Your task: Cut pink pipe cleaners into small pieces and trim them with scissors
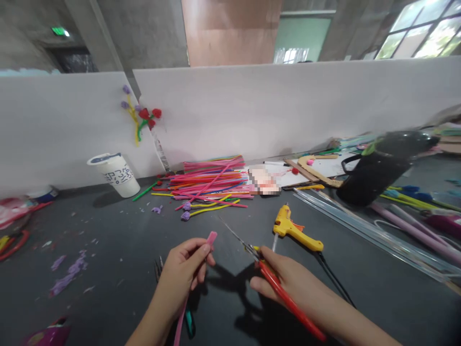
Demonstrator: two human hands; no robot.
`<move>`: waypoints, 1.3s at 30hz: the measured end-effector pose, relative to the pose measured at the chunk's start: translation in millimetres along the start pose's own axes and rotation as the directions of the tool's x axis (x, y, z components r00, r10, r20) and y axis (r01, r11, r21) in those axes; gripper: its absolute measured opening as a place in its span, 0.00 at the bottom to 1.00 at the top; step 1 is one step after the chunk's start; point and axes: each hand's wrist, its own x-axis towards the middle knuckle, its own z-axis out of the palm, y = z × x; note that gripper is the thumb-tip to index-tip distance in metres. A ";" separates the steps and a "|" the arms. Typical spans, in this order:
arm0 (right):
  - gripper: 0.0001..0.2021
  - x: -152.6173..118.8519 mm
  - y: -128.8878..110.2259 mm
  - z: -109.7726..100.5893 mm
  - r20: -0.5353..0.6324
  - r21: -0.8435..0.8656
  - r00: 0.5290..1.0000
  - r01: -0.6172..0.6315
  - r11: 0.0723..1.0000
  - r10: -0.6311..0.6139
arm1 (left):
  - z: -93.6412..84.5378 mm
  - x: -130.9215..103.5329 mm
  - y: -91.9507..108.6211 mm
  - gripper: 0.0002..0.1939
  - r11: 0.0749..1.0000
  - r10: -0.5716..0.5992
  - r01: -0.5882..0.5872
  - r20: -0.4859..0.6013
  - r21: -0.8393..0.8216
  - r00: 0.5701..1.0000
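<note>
My left hand [192, 262] pinches a flat, fuzzy pink pipe cleaner [212, 237] between thumb and fingers. Its short end sticks up above the thumb, and a longer length hangs below the palm. My right hand [275, 276] is closed around red-handled scissors [281, 290], seen nearly edge-on. Their thin metal blade points up and left, apart from the pink end. Under my left forearm lies a tool with pointed metal tips and a teal handle [189, 323], partly hidden. A yellow glue gun [297, 231] rests just beyond my right hand.
A pile of coloured pipe cleaners [209, 180] lies along the white partition [230, 115]. A white cup [117, 178] stands left, a black jug [374, 168] right. Clear rods [360, 226] cross the right side. Purple fuzz scraps [70, 271] lie left, near red-and-yellow handles [16, 247].
</note>
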 end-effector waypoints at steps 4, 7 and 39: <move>0.15 -5.0 -0.6 3.9 0.099 -0.135 0.995 -0.015 0.991 0.029 | -0.7 -1.7 3.3 0.11 1.000 -0.020 0.020 -0.003 0.012 1.000; 0.15 -5.0 -2.0 8.2 0.123 -0.154 0.991 -0.033 0.988 0.052 | 3.0 -3.2 5.5 0.11 0.999 -0.050 0.050 -0.005 0.021 0.999; 0.18 3.0 -11.6 12.6 0.308 -0.105 0.945 -0.076 0.992 0.105 | 1.3 2.3 4.7 0.10 0.991 -0.119 0.119 0.004 0.066 0.993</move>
